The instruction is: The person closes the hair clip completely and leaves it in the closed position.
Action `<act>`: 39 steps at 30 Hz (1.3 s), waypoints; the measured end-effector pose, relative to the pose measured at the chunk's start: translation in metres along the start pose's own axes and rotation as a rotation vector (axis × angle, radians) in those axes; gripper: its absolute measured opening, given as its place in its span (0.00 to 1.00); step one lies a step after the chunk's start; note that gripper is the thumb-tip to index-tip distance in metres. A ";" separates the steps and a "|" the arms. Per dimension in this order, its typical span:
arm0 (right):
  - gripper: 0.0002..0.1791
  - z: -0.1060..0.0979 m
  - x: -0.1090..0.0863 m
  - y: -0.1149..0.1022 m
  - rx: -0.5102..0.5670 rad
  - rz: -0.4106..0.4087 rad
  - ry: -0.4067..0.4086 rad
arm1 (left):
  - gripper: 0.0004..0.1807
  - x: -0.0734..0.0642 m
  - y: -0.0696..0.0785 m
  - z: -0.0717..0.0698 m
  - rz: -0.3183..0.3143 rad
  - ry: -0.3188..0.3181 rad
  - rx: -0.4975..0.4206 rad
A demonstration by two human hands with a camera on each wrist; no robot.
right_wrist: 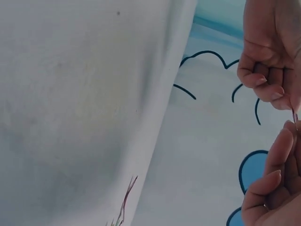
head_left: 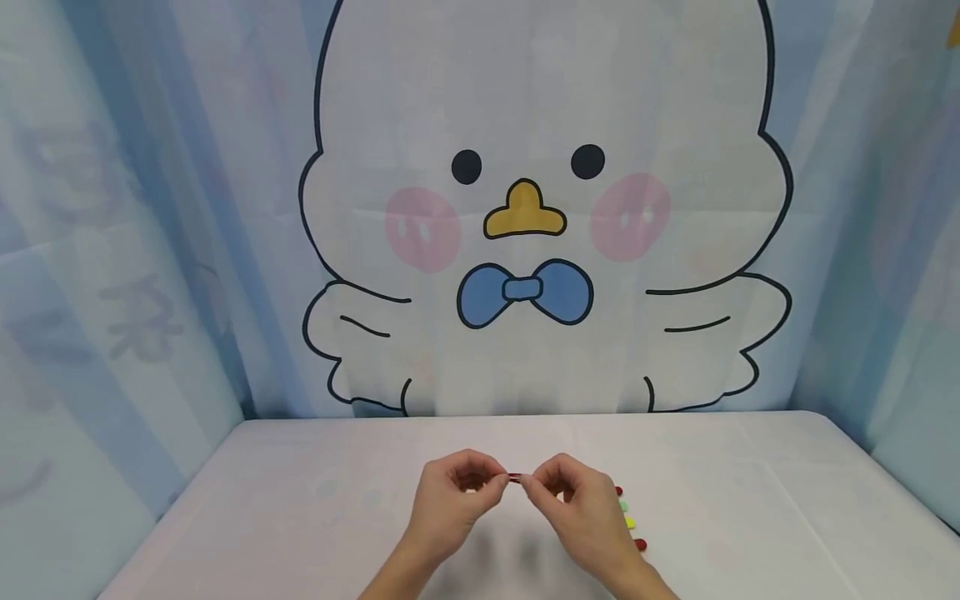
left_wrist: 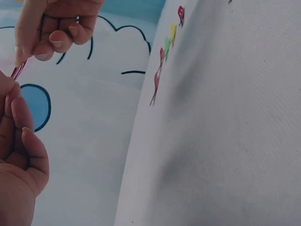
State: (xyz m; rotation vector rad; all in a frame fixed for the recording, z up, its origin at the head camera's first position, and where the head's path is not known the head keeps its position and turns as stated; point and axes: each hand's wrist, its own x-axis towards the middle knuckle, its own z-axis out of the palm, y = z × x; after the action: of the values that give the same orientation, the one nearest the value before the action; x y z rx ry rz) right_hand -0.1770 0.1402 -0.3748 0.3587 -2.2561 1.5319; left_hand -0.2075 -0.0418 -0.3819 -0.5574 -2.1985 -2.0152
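My left hand (head_left: 456, 504) and right hand (head_left: 581, 512) are raised above the table, fingertips close together. Between them they pinch a small dark red hairpin (head_left: 514, 477), one end in each hand. Its thin, side-by-side strands show in the left wrist view, where the hairpin (left_wrist: 19, 69) spans the gap between the fingertips; the fingers cover its ends. To the right of my right hand lies a row of similar pins with coloured heads: a red pin (head_left: 640, 545), a yellow pin (head_left: 630, 523), a green pin (head_left: 623, 506) and another red pin (head_left: 618, 491). My right hand partly hides them.
A white-covered table (head_left: 300, 517) spreads under both hands. Behind it hangs a curtain (head_left: 525, 358) printed with a white cartoon bird. Pale blue curtains stand at the left (head_left: 97, 250) and right (head_left: 885, 275).
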 end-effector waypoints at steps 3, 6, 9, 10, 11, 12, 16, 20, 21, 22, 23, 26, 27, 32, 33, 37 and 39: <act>0.12 0.000 0.001 0.001 -0.008 -0.014 0.005 | 0.04 0.000 0.001 0.000 -0.026 0.005 -0.002; 0.10 0.000 0.001 0.003 -0.001 -0.040 0.010 | 0.05 0.001 0.001 0.000 -0.047 -0.001 -0.017; 0.10 0.001 0.002 0.008 -0.027 -0.116 0.023 | 0.05 0.001 0.000 -0.001 -0.064 -0.013 -0.021; 0.12 0.001 0.002 0.010 -0.043 -0.150 0.027 | 0.05 0.001 0.000 -0.001 -0.070 -0.017 -0.021; 0.13 0.001 0.002 0.011 -0.066 -0.194 0.034 | 0.05 0.001 0.000 -0.001 -0.075 -0.020 -0.021; 0.15 0.001 0.002 0.013 -0.093 -0.239 0.041 | 0.05 0.001 0.000 -0.001 -0.079 -0.021 -0.019; 0.19 0.000 0.004 0.020 -0.164 -0.419 0.055 | 0.05 0.001 -0.002 -0.001 -0.091 -0.013 -0.028; 0.20 -0.001 0.007 0.024 -0.220 -0.556 0.059 | 0.05 0.001 -0.003 0.000 -0.102 -0.001 -0.041; 0.20 -0.001 0.007 0.025 -0.238 -0.582 0.064 | 0.05 0.001 -0.003 0.000 -0.108 0.000 -0.040; 0.20 -0.001 0.007 0.026 -0.254 -0.606 0.069 | 0.05 0.002 -0.004 0.000 -0.114 0.001 -0.039; 0.20 -0.001 0.008 0.026 -0.273 -0.624 0.075 | 0.06 0.002 -0.004 0.000 -0.119 0.000 -0.037; 0.20 -0.001 0.008 0.027 -0.311 -0.655 0.097 | 0.06 0.002 -0.005 0.001 -0.131 -0.003 -0.032; 0.20 -0.001 0.008 0.027 -0.317 -0.655 0.100 | 0.06 0.002 -0.006 0.001 -0.133 -0.005 -0.027; 0.18 0.000 0.007 0.026 -0.328 -0.645 0.101 | 0.06 0.002 -0.007 0.000 -0.135 -0.015 -0.017; 0.18 0.000 0.007 0.027 -0.328 -0.642 0.097 | 0.06 0.002 -0.007 -0.001 -0.133 -0.018 -0.017; 0.17 0.000 0.007 0.027 -0.325 -0.614 0.077 | 0.06 0.001 -0.005 -0.002 -0.130 -0.038 -0.021; 0.17 0.000 0.007 0.027 -0.324 -0.598 0.064 | 0.06 0.001 -0.004 -0.002 -0.130 -0.048 -0.017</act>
State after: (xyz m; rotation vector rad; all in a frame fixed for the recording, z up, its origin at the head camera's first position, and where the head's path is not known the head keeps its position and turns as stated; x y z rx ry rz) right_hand -0.1947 0.1504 -0.3941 0.7843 -2.0378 0.8496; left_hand -0.2103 -0.0436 -0.3853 -0.4812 -2.3032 -2.1068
